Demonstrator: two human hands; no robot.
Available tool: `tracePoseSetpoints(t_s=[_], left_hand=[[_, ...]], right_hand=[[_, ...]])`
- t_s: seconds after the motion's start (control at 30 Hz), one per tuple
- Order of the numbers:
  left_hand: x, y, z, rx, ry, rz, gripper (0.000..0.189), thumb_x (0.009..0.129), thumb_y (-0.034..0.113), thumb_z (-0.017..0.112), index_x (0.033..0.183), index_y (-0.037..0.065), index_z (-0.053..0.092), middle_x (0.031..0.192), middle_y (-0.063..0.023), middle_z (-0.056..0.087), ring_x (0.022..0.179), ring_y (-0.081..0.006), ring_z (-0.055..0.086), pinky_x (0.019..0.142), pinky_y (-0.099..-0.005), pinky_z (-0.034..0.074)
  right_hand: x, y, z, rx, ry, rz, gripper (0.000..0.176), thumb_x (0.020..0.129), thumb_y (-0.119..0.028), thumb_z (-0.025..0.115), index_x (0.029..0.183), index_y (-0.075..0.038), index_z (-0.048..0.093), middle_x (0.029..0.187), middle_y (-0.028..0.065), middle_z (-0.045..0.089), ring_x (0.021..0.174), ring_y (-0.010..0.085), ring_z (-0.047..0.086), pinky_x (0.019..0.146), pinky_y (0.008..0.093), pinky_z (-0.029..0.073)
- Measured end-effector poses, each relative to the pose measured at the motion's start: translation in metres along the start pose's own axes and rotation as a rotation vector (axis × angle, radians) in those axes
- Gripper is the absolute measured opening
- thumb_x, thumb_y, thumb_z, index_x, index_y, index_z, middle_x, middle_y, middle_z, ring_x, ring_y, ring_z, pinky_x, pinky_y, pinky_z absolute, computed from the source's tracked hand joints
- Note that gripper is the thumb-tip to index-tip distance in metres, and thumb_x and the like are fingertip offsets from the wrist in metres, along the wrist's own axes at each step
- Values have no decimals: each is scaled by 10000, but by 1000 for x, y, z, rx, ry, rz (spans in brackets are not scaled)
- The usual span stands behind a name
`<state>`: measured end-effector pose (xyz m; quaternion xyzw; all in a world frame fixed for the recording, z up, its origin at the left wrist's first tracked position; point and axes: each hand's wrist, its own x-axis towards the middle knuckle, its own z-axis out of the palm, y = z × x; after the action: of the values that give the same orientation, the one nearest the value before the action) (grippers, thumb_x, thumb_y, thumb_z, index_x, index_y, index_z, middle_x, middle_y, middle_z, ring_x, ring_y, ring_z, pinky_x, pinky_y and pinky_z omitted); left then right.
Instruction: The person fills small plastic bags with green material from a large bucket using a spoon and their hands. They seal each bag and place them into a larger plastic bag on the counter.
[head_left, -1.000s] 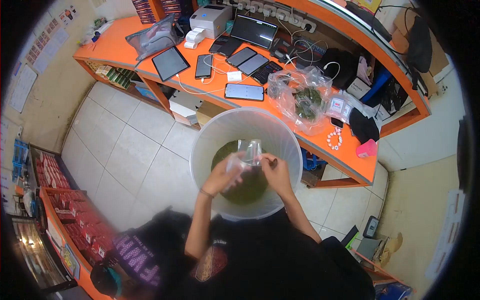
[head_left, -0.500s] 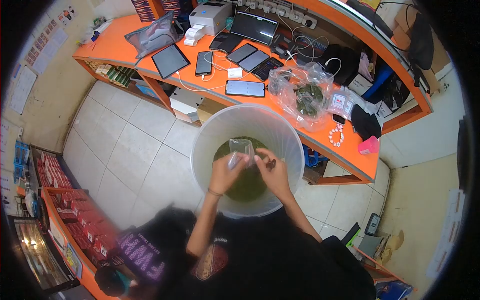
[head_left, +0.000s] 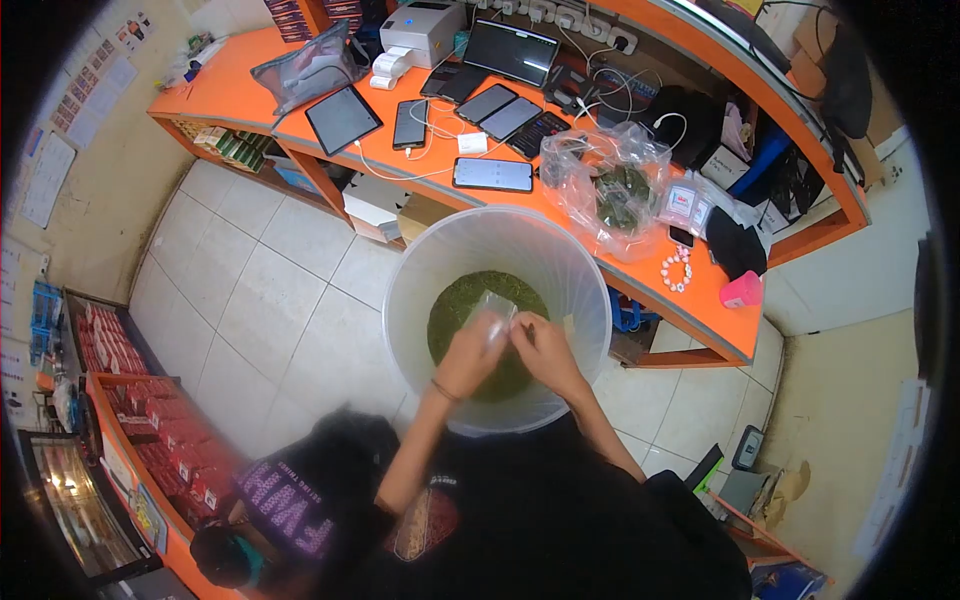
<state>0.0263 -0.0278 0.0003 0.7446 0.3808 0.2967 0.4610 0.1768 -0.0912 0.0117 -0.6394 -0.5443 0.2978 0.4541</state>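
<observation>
A small clear plastic bag is pinched between my left hand and my right hand. Both hands hover inside a large translucent white bucket, just above the green dried leaf matter that covers its bottom. The bag looks flat and sits low, close to the leaves. My fingers cover its lower part.
An orange counter behind the bucket carries several phones and tablets, a label printer, cables and a big clear bag of green matter. A pink cup stands near its right end. Red boxes fill shelves at the left.
Both hands and the small bag have dropped lower into the bucket, toward the green leaves. The bag, earlier held up and open, now lies flatter between the fingers.
</observation>
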Motion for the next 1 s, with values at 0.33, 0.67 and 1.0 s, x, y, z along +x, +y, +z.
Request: tracePoseSetpoints(t_s=[0.33,0.67,1.0], left_hand=[[-2,8,2,230,118,87,188,927,170,577,903,4,490,734,-228,594,707,-430,604,607,-453,465],[5,4,-20,146,351,186,240,758,75,745,951,15,616,1009,-153,673,903,-287,668,758,-369,516],[0,10,-33,177,102,285,706,692,98,821,1332,69,522,1289,-139,606,1142,-301,620,912,-368,517]], right_hand=[[1,-8,14,-193,91,18,171,860,-94,640,940,-16,511,727,132,578,647,307,606,596,379,477],[13,-10,17,82,203,-23,295,858,4,597,1094,-36,424,663,52,529,555,114,513,530,280,421],[24,-13,18,270,1,8,261,878,-34,622,1088,-33,467,718,9,541,581,52,491,517,232,381]])
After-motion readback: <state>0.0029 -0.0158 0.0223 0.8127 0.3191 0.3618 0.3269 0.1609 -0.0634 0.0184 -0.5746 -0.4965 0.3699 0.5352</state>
